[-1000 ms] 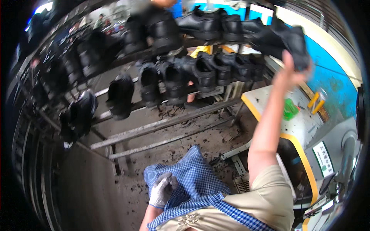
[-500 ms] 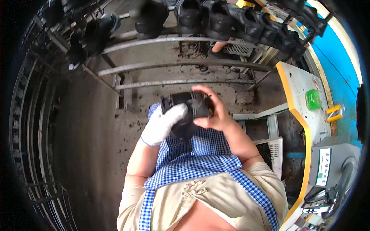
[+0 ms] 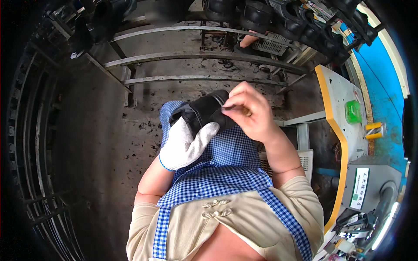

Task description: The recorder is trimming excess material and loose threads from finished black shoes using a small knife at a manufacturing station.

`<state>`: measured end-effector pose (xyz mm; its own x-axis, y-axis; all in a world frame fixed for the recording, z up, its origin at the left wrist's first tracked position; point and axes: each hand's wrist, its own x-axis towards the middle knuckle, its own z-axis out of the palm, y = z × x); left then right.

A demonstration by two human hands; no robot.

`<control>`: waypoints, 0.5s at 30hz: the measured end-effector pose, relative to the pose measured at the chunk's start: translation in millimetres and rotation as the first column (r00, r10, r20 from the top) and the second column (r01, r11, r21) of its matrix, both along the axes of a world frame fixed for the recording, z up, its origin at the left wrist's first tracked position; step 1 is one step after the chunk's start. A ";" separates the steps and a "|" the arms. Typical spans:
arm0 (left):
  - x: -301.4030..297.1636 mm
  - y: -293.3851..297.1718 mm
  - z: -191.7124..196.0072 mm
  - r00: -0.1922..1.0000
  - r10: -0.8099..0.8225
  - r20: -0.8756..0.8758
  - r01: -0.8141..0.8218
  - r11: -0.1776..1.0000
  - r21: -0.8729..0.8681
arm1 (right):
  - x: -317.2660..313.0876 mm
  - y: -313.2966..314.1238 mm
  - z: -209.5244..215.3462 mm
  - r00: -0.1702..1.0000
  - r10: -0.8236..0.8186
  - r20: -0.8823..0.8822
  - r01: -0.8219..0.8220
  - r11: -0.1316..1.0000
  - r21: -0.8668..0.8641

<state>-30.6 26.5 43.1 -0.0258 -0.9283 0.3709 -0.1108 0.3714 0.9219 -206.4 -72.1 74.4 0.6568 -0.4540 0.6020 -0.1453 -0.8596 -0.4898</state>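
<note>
A black shoe (image 3: 203, 108) is held in front of my apron, tilted, with part of it hidden behind my fingers. My left hand (image 3: 185, 145), in a white knit glove with a blue cuff edge, is closed round its near left side, thumb lying along it. At the shoe's right end my bare right hand (image 3: 252, 111) pinches a thin dark strip (image 3: 230, 107) between thumb and forefinger. Whether that strip is joined to the shoe I cannot tell.
Ahead stands a metal rack (image 3: 174, 55) with several black shoes (image 3: 257, 15) on top. Right is a yellow-edged workbench (image 3: 333, 100) with a green container (image 3: 353, 112) and a grey machine (image 3: 374, 182). A crate (image 3: 306, 161) sits beneath. Dark scraps litter the floor.
The shoe has turned in my left hand. My right hand has let go of its grip round the shoe's right side, risen slightly, and now pinches a dark strip.
</note>
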 end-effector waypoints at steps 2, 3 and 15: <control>-1.5 3.8 10.2 0.981 -0.082 -0.177 0.100 0.991 0.094 | -0.6 -9.9 -13.2 0.944 0.142 0.298 -0.237 0.920 0.313; -3.4 6.3 14.1 0.960 -0.055 -0.275 0.115 0.972 0.205 | 0.5 -8.9 -14.2 0.939 0.128 0.320 -0.245 0.900 0.361; -26.6 -9.7 -6.4 0.963 0.248 -0.102 -0.257 0.962 -0.089 | 16.6 4.2 -16.8 0.964 -0.075 0.254 0.091 0.995 -0.051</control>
